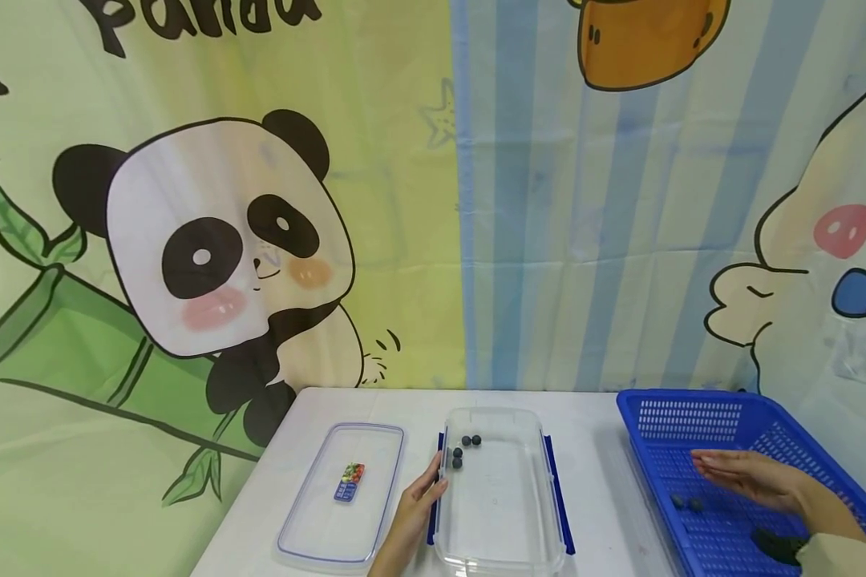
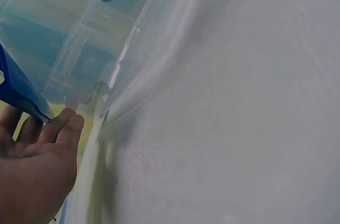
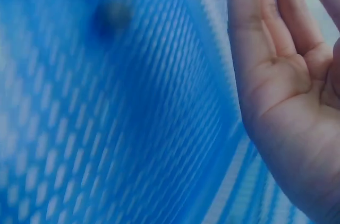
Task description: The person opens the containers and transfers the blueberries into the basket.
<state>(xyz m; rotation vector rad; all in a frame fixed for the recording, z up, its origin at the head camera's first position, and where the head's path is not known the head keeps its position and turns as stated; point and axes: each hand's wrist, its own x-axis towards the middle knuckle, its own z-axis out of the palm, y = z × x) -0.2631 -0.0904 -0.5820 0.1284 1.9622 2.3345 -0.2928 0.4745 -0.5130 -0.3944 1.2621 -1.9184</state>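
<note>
A clear plastic box [image 1: 501, 513] with blue side latches stands on the white table, several small dark balls [image 1: 458, 453] lying near its far left corner. My left hand [image 1: 411, 513] holds the box's left side, thumb by the rim and fingers near the latch [image 2: 24, 88]. Over the blue mesh basket [image 1: 649, 465] at the right, my right hand [image 1: 754, 478] hovers with fingers extended and nothing visible in it. Two similar dark balls [image 1: 685, 503] lie in the basket below that hand. The right wrist view shows the bare palm [image 3: 292, 91] beside the blue mesh.
A clear lid [image 1: 317, 521] with a blue seal and a colourful label [image 1: 350, 482] lies left of the box. A dark object [image 1: 775, 546] shows beside the right sleeve, over the basket. A cartoon-printed curtain [image 1: 534, 240] hangs behind the table.
</note>
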